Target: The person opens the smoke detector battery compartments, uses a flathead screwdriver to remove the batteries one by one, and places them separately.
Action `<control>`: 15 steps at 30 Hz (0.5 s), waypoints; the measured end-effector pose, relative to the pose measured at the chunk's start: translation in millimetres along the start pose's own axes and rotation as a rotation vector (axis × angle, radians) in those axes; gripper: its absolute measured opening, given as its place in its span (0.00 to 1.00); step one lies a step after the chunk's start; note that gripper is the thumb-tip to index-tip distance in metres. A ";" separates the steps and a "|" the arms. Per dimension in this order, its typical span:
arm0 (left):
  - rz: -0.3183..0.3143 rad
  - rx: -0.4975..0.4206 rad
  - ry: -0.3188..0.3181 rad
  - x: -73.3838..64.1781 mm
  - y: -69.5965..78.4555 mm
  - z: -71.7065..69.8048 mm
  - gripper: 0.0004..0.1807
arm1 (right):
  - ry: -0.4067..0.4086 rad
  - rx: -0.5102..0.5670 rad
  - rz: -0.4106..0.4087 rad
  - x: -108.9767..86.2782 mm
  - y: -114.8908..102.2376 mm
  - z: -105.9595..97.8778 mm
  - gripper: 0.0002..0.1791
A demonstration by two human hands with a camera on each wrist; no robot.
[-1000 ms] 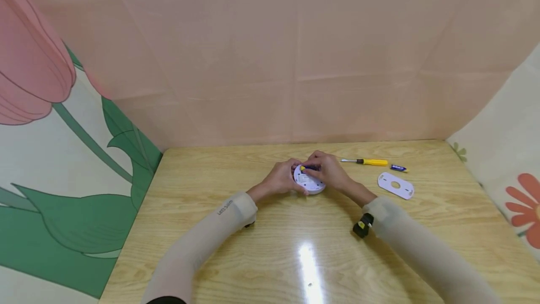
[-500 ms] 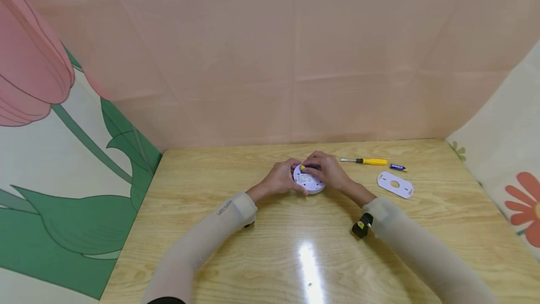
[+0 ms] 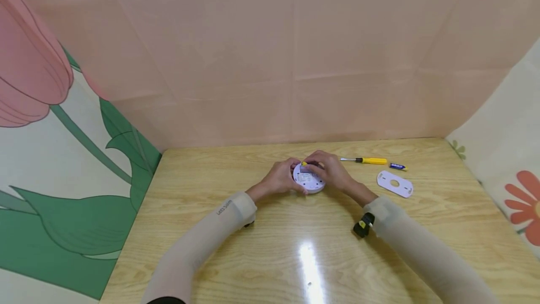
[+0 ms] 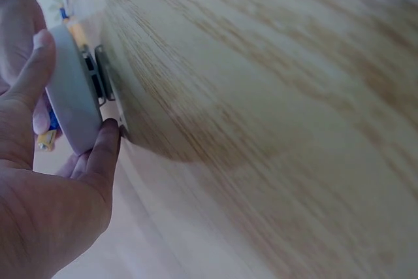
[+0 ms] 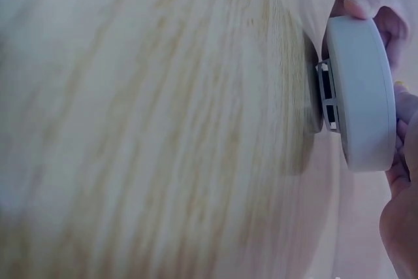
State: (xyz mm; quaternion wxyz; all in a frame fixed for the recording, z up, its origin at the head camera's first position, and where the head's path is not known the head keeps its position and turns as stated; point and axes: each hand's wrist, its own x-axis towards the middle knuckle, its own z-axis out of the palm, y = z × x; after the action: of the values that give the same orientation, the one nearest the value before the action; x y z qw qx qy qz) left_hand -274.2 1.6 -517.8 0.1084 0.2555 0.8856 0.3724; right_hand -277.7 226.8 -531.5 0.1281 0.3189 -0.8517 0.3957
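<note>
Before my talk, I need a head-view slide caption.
Hands on a round white device, with screwdriver, battery and plate at right.

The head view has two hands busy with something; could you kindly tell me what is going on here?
A person's left hand grips a round white plastic-looking device by its rim, while the right hand holds a blue-and-yellow cylindrical battery at the device's upper face. Whether the battery is seated is unclear. To the right, on the pale wooden table, lie a yellow-handled screwdriver, a second blue-and-yellow battery and a flat white plate with a central hole.
</note>
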 end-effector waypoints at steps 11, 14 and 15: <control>-0.005 0.005 -0.020 -0.7 1.5 -1.3 0.52 | 0.029 0.036 0.001 0.6 -4.7 -8.9 0.07; -0.006 -0.004 -0.019 -0.7 1.6 -1.1 0.52 | 0.027 0.037 0.020 -1.0 -2.7 -11.5 0.08; -0.007 -0.008 -0.018 -0.8 1.7 -1.0 0.52 | 0.023 0.040 0.030 -1.5 -1.7 -12.4 0.08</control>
State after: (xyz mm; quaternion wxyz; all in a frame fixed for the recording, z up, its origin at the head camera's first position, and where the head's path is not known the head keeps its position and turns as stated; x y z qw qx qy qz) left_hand -273.3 1.6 -515.9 0.1188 0.2555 0.8839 0.3732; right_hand -275.8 235.9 -523.1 0.1255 0.3039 -0.8467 0.4184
